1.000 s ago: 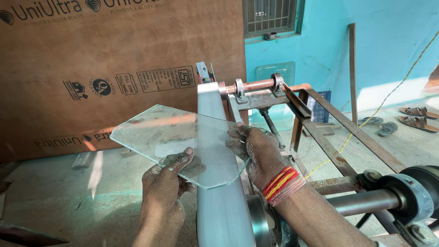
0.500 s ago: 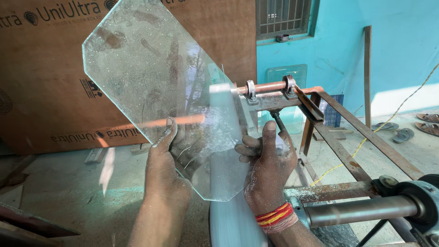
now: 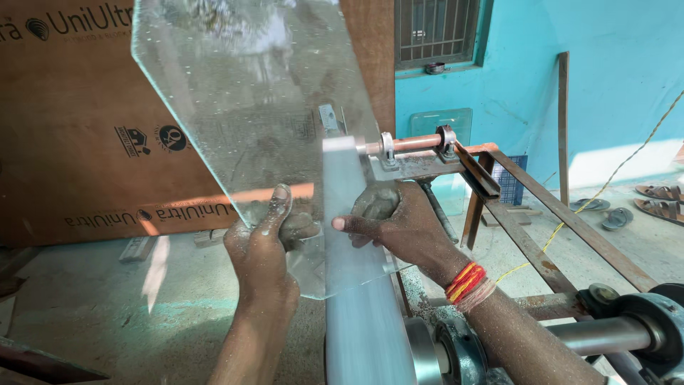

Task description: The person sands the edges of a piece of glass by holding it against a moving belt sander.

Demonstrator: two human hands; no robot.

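Note:
A clear glass pane (image 3: 249,107) with clipped corners stands almost upright in front of me, dusty and speckled. My left hand (image 3: 267,239) grips its lower edge from the left, thumb up against the near face. My right hand (image 3: 399,221) holds the lower right edge, fingers behind the glass. The pane's bottom corner hangs just over the pale sanding belt (image 3: 356,285), which runs away from me toward a roller shaft (image 3: 413,145). A red and yellow thread band sits on my right wrist.
The belt runs on a rusty steel frame (image 3: 556,221) with a large pulley and shaft (image 3: 627,328) at the lower right. A big brown cardboard sheet (image 3: 78,142) leans behind. Another glass piece (image 3: 442,125) rests against the turquoise wall. Sandals (image 3: 659,192) lie on the floor.
The pane was lying flat across the belt a second ago; both hands have tilted it up to nearly vertical and raised it closer to my face.

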